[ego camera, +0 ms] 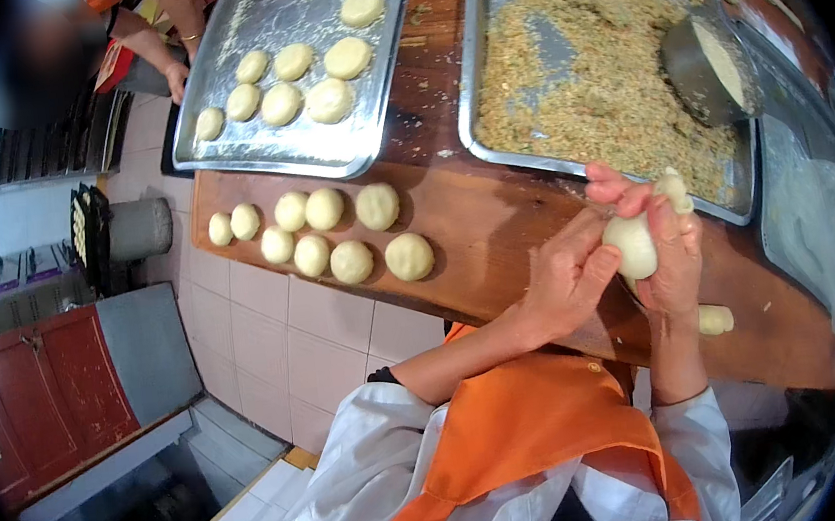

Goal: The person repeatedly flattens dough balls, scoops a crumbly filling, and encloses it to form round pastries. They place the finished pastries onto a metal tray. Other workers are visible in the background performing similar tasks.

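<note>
A smooth, pale dough ball (631, 249) is held between my two hands above the front of the wooden table. My right hand (673, 266) wraps around its right side, with a twisted knob of dough (673, 191) sticking out at the fingertips. From the left, my left hand (572, 264) presses its thumb on the ball, fingers stretched over the far side. A small dough piece (716, 319) lies on the table beside my right wrist. Beyond my hands is a metal tray (478, 150) of crumbly filling (583, 101), with a metal bowl (704, 71) resting in it.
Several round dough balls (352, 261) sit on the wooden table (475, 232) at left. Behind them, a metal tray (279, 153) carries several flattened dough rounds (329, 101). A co-worker's hand (176, 80) is near its left edge. Clear plastic (806, 223) lies at the right.
</note>
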### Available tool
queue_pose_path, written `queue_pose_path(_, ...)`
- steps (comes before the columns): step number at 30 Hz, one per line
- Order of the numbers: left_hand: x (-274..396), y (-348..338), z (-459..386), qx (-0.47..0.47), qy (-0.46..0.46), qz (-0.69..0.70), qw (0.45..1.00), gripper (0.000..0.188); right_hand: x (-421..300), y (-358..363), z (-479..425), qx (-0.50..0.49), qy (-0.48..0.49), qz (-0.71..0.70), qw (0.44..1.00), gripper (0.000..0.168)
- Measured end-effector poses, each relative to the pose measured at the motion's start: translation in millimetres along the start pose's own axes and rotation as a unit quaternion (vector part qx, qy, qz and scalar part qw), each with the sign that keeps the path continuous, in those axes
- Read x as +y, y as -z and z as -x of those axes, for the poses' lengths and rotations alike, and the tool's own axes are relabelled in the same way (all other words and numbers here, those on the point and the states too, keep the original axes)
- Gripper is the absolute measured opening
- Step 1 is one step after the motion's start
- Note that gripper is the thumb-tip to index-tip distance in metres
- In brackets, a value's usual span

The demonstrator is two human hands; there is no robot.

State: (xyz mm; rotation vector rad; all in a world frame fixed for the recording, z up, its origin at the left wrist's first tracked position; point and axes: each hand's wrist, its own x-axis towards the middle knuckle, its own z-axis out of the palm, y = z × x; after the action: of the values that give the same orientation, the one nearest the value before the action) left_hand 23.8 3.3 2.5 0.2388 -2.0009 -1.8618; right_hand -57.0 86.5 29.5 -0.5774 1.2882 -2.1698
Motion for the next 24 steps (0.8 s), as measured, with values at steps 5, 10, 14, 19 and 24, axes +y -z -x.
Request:
queue_pose_path(5, 0.0, 2.6, 0.7, 0.048, -0.035, -0.008, 0.998, 0.047, 3.2, -7.8, -3.1, 0.049, -0.033, 0.068, 0.996, 0.042)
queue_pose_path(10, -8.3, 6.5, 8.0, 0.004, 0.164, 0.239, 0.957, 0.039, 5.4, -7.3, 0.8, 0.025, -0.046, -0.028, 0.998, 0.035)
queue_pose_path(14, 2.6, 8.7, 3.4, -0.025, 0.207, 0.207, 0.956, 0.042, 2.8, 1.9, 1.9, 0.002, -0.070, -0.014, 0.997, 0.023)
queue_pose_path(19, 18.3, 12.1, -10.2, 0.020, 0.255, 0.381, 0.888, 0.044, -2.9, 10.9, 4.7, 0.022, -0.050, 0.162, 0.985, 0.027)
queue_pose_path(24, 14.1, 16.5, -9.5, 0.011, 0.199, 0.388, 0.900, 0.045, -20.6, 18.4, 6.2, -0.010, -0.084, 0.113, 0.990, 0.034)
